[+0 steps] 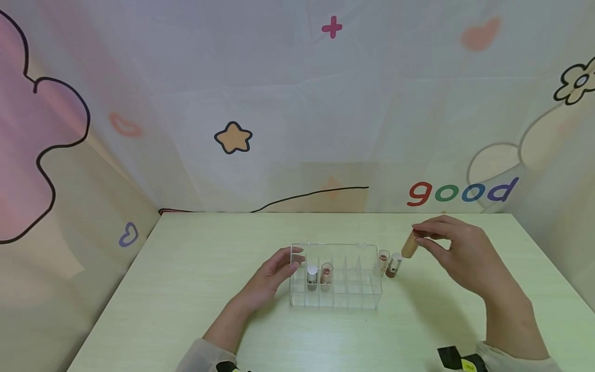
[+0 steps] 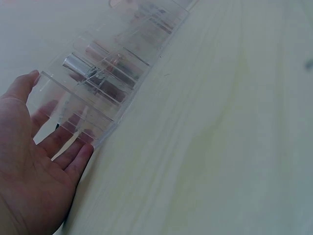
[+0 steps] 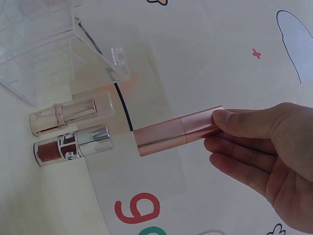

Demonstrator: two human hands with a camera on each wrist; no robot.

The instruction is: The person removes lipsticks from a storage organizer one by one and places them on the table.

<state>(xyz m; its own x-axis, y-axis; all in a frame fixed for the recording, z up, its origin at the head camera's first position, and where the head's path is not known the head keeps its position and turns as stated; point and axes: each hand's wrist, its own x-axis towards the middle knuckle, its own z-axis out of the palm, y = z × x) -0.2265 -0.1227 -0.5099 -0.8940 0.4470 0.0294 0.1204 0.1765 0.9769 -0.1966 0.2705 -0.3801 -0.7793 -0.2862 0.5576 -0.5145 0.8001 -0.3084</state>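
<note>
A clear lipstick organizer with divided slots stands on the table. My left hand holds its left end, thumb at the edge and fingers seen through the plastic. Two tubes stand in its slots: a silver-capped one and a pinkish clear-capped one. My right hand pinches a rose-gold lipstick tube by one end, tilted, above the table to the organizer's right. Below and left of it stand a silver-capped lip gloss with dark red contents and a clear-capped pinkish lipstick, close together.
The pale wood-grain table extends around the organizer. A printed cloth backdrop rises along the table's back edge and at both sides, with the word "good" at the right.
</note>
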